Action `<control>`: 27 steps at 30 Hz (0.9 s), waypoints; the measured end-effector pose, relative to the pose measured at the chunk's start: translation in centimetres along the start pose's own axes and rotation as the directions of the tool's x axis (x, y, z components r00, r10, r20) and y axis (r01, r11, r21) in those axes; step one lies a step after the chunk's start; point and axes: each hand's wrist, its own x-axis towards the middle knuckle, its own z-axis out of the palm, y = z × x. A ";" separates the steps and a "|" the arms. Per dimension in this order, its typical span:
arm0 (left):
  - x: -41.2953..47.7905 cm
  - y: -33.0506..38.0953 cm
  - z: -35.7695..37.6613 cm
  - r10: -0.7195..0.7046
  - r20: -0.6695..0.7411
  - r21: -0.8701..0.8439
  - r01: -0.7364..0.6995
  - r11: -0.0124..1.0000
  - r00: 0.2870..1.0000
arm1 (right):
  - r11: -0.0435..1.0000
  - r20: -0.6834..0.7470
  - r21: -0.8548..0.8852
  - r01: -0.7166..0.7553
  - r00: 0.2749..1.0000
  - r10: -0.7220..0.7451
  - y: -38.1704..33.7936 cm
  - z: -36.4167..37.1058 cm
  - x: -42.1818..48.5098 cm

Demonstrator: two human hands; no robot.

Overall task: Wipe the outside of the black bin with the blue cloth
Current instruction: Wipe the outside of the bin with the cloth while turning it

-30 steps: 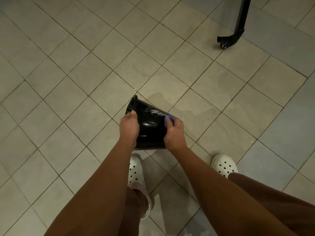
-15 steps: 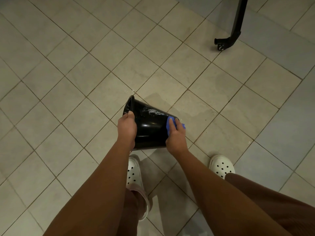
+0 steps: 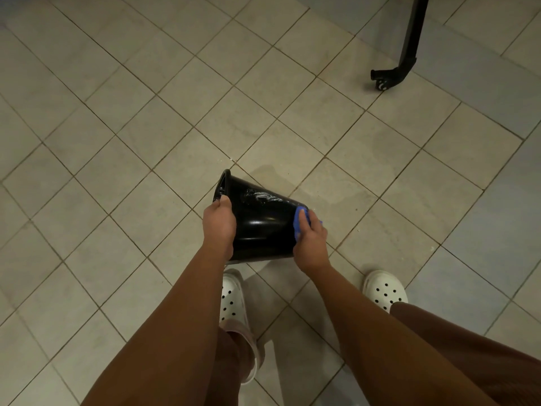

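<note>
Over the tiled floor (image 3: 117, 142), the black bin (image 3: 260, 227) is held on its side (mouth leftward, wet streaks on its wall). The left hand (image 3: 219, 224) grips its rim; the right hand (image 3: 311, 244) curls round the blue cloth (image 3: 298, 222), pressing it against the base end.

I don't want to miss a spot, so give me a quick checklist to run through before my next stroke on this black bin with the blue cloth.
1. Left hand grips the black bin at its rim: ok.
2. Right hand holds the blue cloth against the bin near its base: ok.
3. Bin tipped on its side, outer wall exposed: ok.
4. Upper wall free of smears: not ok, pale streaks show.
5. Underside clean: cannot tell, hidden.
6. Wheeled black leg stands well apart from the bin: ok.
</note>
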 end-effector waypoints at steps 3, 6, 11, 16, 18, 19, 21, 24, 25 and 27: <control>0.1 0.0 0.0 -0.001 -0.001 -0.008 0.001 1.000 1.000 | 0.999 -0.033 -0.041 -0.014 0.999 0.013 -0.1 0.9 -1.3; 0.4 -0.2 0.0 0.039 0.001 0.001 -0.039 0.999 0.999 | 1.000 -0.082 0.004 0.018 0.996 -0.018 -2.2 3.0 -4.0; 0.2 -0.2 -0.1 0.068 0.019 -0.031 -0.068 0.997 0.997 | 0.925 -0.061 -0.123 0.361 0.927 -0.370 -2.4 2.8 -2.1; -0.2 -0.3 0.2 0.072 -0.015 -0.086 -0.073 0.994 0.997 | 0.993 -0.021 -0.099 0.057 0.998 -0.059 -0.9 0.7 0.2; -0.2 -0.3 0.4 0.067 -0.029 -0.096 -0.069 0.993 0.997 | 0.993 -0.024 -0.048 -0.106 0.994 0.105 -1.4 0.6 -0.5; -0.1 -0.3 0.5 0.062 -0.036 -0.094 -0.065 0.993 0.997 | 0.989 -0.023 -0.020 -0.144 0.989 0.144 -2.1 0.9 -1.3; -0.1 -0.4 0.6 0.063 -0.045 -0.094 -0.067 0.993 0.997 | 0.991 -0.065 -0.060 -0.117 0.991 0.113 -4.5 2.5 -3.7; -0.3 -0.3 0.7 0.083 -0.028 -0.074 -0.085 0.994 0.996 | 0.996 -0.103 -0.074 0.055 0.993 -0.063 -6.9 4.7 -6.1; -0.3 -0.2 0.7 0.081 -0.023 -0.073 -0.082 0.994 0.996 | 0.991 -0.106 -0.080 0.103 0.988 -0.111 -6.7 4.8 -5.7; -0.3 -0.2 0.6 0.079 -0.017 -0.071 -0.080 0.994 0.997 | 0.973 -0.092 -0.148 0.179 0.977 -0.194 -5.8 3.6 -3.9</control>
